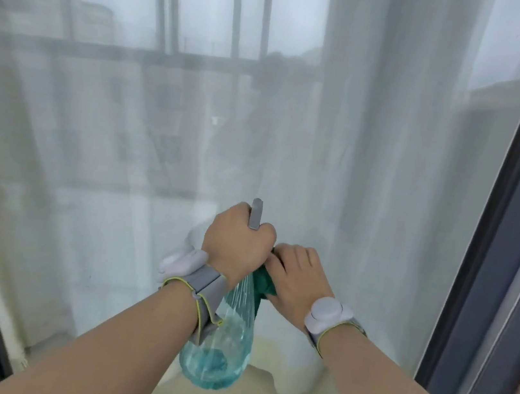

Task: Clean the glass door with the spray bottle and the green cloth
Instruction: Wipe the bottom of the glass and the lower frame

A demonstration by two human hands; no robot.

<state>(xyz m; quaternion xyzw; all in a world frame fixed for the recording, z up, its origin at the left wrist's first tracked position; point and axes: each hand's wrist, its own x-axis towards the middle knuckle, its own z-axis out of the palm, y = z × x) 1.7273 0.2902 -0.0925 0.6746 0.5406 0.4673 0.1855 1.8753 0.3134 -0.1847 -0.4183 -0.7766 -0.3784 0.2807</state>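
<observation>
Forearms lowest. Left hand (238, 244) grips spray bottle (219, 349), nozzle toward glass door (160, 134) ahead; right hand (299, 277) beside it clutches green cloth (264, 282). Step: spraying, likely; wiping next.

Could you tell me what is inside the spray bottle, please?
The clear spray bottle holds blue-green liquid pooled near its base; the upper part looks empty. The left hand covers the neck and trigger, so nothing shows there.

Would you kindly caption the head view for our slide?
Left hand grips the spray bottle, right hand holds the green cloth, before the glass door.
</observation>
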